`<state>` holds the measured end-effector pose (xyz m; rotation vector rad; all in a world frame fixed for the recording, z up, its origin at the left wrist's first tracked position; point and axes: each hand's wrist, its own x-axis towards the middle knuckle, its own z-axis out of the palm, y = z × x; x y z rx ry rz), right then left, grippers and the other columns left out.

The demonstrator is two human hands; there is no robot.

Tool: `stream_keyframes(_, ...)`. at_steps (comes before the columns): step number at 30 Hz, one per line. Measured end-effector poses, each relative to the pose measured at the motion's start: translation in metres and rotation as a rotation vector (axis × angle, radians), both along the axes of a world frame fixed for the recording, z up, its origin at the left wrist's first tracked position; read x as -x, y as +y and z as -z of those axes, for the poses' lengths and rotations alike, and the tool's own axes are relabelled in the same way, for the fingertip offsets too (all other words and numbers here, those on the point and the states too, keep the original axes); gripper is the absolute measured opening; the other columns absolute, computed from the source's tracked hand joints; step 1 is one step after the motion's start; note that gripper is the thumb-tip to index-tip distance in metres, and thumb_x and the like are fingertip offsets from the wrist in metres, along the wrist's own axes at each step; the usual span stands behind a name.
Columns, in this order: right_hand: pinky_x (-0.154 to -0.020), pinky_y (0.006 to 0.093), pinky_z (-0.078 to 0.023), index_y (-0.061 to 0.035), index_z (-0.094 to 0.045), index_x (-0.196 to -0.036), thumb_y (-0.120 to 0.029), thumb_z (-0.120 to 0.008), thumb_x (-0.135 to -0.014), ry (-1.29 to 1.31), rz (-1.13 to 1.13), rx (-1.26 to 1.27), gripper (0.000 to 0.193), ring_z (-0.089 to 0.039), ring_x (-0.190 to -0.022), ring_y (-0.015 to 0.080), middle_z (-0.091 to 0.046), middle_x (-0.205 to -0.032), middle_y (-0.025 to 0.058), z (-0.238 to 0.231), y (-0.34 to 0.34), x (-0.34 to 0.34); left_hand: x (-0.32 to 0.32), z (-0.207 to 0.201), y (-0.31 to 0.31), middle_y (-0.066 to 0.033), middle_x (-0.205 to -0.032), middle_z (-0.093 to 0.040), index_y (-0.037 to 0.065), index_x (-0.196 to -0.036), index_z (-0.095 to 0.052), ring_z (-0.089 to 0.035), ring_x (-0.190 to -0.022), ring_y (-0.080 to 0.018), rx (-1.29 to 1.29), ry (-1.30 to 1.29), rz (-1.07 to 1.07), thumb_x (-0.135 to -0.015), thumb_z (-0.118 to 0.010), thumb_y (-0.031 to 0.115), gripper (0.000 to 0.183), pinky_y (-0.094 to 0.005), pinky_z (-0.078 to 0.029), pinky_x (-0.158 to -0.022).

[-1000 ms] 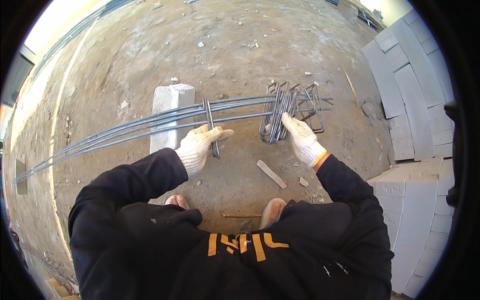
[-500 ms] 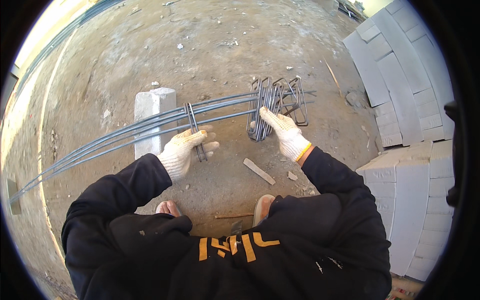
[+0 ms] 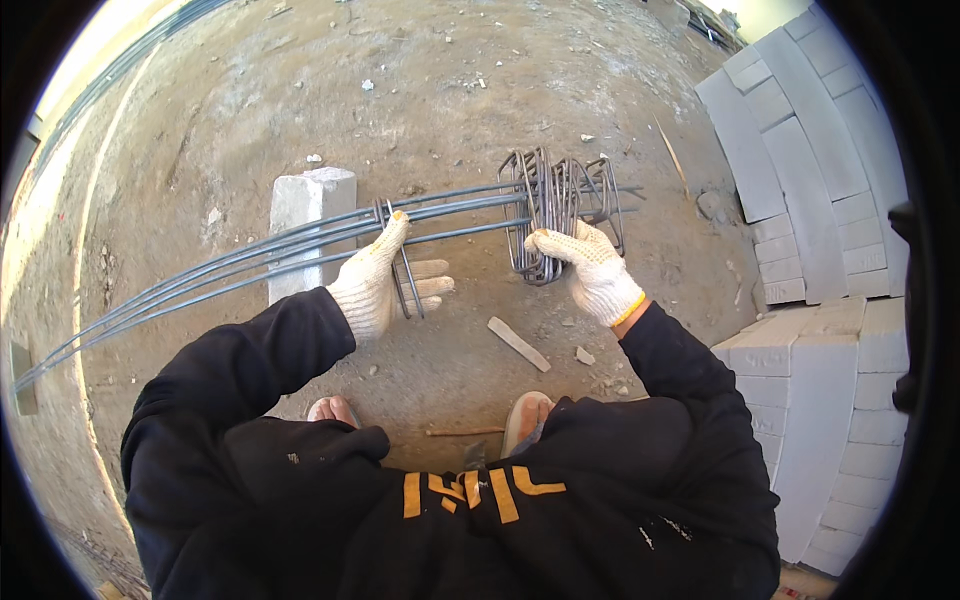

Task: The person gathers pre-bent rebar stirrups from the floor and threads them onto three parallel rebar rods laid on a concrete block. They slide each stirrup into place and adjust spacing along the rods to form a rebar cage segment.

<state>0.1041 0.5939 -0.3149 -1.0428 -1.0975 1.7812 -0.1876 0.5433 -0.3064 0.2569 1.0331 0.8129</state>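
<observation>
My left hand (image 3: 370,285), in a white knitted glove, has its fingers stretched out and its thumb raised against the long steel bars. Two bent rebar stirrups (image 3: 404,270) stand around the bars and cross this hand between thumb and fingers. On the right, my right hand (image 3: 592,268), gloved with a yellow cuff, is closed on the lower part of a bunch of rebar stirrups (image 3: 545,190); some fingers are hidden. That bunch hangs around the steel bars (image 3: 450,209), near their right ends. The bars rest across a pale concrete block (image 3: 300,205).
Stacked grey blocks (image 3: 810,150) stand at the right, with another stack (image 3: 800,400) nearer me. A flat stone sliver (image 3: 518,343) and a stick (image 3: 465,431) lie on the dirt by my feet. More long bars (image 3: 130,62) lie far left.
My left thumb has moved up to the bars and its fingers have stretched out. My right hand has shifted slightly right and down, and the stirrup bunch has spread and turned a little.
</observation>
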Motion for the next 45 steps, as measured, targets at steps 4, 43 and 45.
stream_keyframes(4,-0.090,0.0297,-0.053,-0.0037,-0.071,-0.111,-0.011,-0.063,-0.095,-0.132,-0.204,-0.139,0.020,-0.069,-0.101,0.0170,-0.073,-0.109,0.0112,0.016,0.004,0.020,-0.006,0.002,0.002,-0.0244,-0.137,-0.051,0.013,-0.148,-0.032,-0.060,-0.114,-0.0390,0.051,-0.066,-0.040,-0.101,-0.049,0.055,0.065,-0.0509,-0.051,-0.091)
stream_keyframes(43,-0.059,0.0316,-0.053,-0.0003,-0.071,-0.101,-0.027,-0.065,-0.096,-0.679,-0.214,-0.302,0.028,-0.068,-0.065,0.0175,-0.071,-0.083,0.0096,-0.029,-0.001,0.092,0.022,0.046,-0.009,-0.0046,-0.099,-0.069,0.006,-0.108,-0.068,-0.066,-0.087,-0.0168,-0.199,0.041,0.090,-0.094,-0.068,0.009,0.014,-0.0362,-0.055,-0.079)
stream_keyframes(45,-0.050,0.0257,-0.050,0.0013,-0.071,-0.100,-0.021,-0.067,-0.095,-0.641,-0.105,-0.318,0.024,-0.064,-0.056,0.0106,-0.071,-0.077,0.0066,-0.043,0.004,0.091,0.022,0.046,-0.009,-0.0046,-0.098,-0.069,0.006,-0.108,-0.067,-0.066,-0.087,-0.0175,-0.213,0.065,0.088,-0.094,-0.068,0.009,0.014,-0.0375,-0.055,-0.079)
